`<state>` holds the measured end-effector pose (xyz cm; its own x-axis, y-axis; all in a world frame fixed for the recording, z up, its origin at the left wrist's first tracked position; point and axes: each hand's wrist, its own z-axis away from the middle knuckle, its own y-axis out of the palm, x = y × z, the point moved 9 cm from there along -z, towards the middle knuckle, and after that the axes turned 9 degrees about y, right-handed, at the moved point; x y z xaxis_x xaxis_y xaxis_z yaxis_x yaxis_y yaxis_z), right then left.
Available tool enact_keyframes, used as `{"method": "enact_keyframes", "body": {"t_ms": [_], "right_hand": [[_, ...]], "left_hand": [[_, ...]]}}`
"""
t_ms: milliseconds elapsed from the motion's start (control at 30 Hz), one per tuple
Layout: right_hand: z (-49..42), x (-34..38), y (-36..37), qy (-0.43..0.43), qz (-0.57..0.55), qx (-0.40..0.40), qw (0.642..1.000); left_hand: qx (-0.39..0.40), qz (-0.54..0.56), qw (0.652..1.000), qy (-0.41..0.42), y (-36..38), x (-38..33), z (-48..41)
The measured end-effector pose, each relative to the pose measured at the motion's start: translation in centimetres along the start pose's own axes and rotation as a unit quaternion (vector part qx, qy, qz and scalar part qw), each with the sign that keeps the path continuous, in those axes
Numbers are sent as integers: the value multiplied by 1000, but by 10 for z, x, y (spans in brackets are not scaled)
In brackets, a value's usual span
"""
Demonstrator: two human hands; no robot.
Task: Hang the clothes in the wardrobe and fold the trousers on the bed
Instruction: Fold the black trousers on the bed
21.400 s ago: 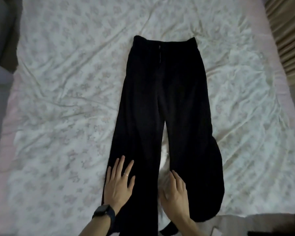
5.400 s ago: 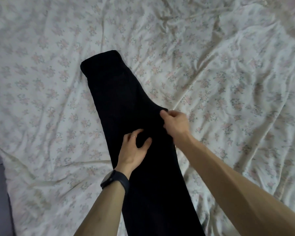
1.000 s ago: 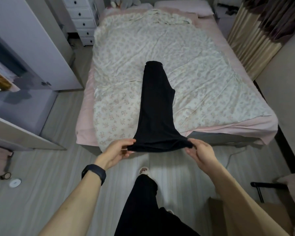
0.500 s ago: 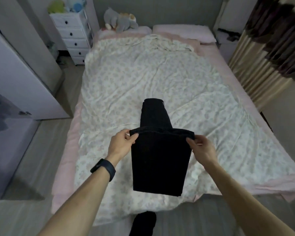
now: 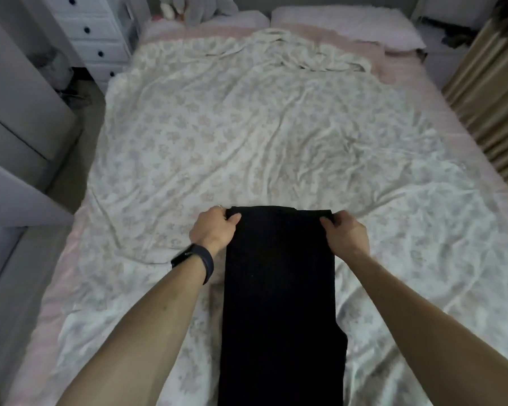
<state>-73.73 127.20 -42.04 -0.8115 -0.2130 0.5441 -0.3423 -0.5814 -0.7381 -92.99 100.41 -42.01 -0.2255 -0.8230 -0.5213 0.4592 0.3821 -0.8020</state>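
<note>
Floral bedsheet (image 5: 261, 136): black trousers (image 5: 279, 288) lengthwise toward pillows; left hand (image 5: 213, 230), right hand (image 5: 346, 234) fingers pinching far corners.

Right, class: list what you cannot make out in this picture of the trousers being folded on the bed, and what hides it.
Head view, all of it.
Trousers: near end cut off by the bottom edge; layers lost in the black cloth.
Left hand and right hand: fingers curl under the trousers' far edge, tips hidden.
Toy: cut off by the top edge, blurred.
</note>
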Motion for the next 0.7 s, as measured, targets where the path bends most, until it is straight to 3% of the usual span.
{"method": "enact_keyframes", "body": {"t_ms": [167,267,433,600,700], "right_hand": [[-64,-11,46,7,-33,-6,999],[-47,-48,72,58,-58,44,996],[90,-154,80,137,-34,90,986],[219,-253,87,283,3,171,944],[257,-288,103,317,14,235,919]], "left_hand": [[6,25,999,-34,49,23,-51],[18,72,997,-31,77,41,-23],[9,52,996,-66,88,69,124],[128,64,967,-208,119,114,258],[186,129,943,-245,128,117,305]]}}
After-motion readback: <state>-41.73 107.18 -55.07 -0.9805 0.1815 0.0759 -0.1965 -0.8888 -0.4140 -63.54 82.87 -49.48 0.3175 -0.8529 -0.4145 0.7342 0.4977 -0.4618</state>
